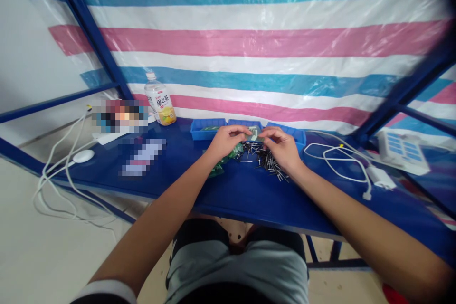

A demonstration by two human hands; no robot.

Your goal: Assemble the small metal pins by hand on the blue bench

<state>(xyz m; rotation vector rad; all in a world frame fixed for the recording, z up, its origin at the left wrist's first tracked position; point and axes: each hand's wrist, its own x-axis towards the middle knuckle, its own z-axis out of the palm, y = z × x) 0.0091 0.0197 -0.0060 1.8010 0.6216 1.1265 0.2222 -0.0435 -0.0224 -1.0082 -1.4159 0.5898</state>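
Observation:
Between my two hands is a small clear plastic bag (254,132) with pale markings or contents that I cannot make out. My left hand (231,140) pinches its left side, and my right hand (281,146) has finger and thumb closed at its right edge. Below the hands lies a loose pile of dark, thin metal pins that look like rivets (269,161). Several green plastic bags (219,167) lie under my left hand, partly hidden by it. Behind the hands stand blue plastic bins, the left bin (203,134) holding something green.
On the blue table (235,199), a drink bottle (160,102) stands at the back left. White cables with a power adapter (381,178) lie on the right, beside a white power strip (404,152). A round white charger (83,156) sits at the left edge.

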